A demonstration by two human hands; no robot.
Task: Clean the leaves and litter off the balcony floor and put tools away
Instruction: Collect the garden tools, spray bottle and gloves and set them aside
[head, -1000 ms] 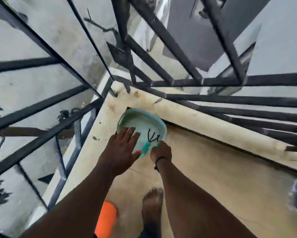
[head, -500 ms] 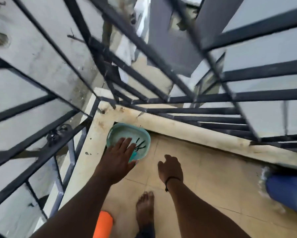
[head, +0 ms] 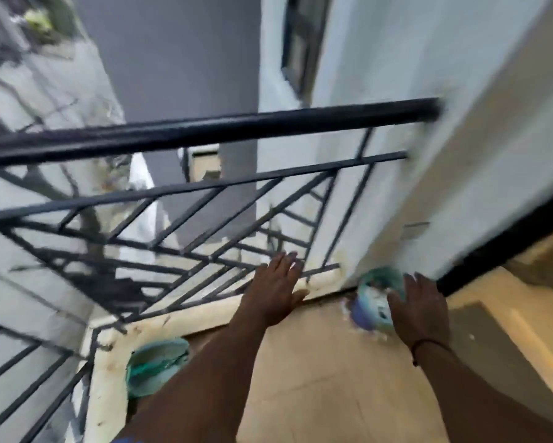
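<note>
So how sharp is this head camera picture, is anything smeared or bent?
Head view: motion blur throughout; the top rail streaks sideways, the blue and teal item near the right hand is smeared beyond naming, and the teal basin is soft. Wide-angle distortion tilts the white wall. Light is even daylight, no glare.

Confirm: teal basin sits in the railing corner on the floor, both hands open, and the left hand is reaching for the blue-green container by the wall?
Not quite. The head view shows the right hand, not the left, at the blue-green container by the wall. The left hand is stretched toward the railing. The rest holds: the teal basin sits in the railing corner and both hands are open.
</note>
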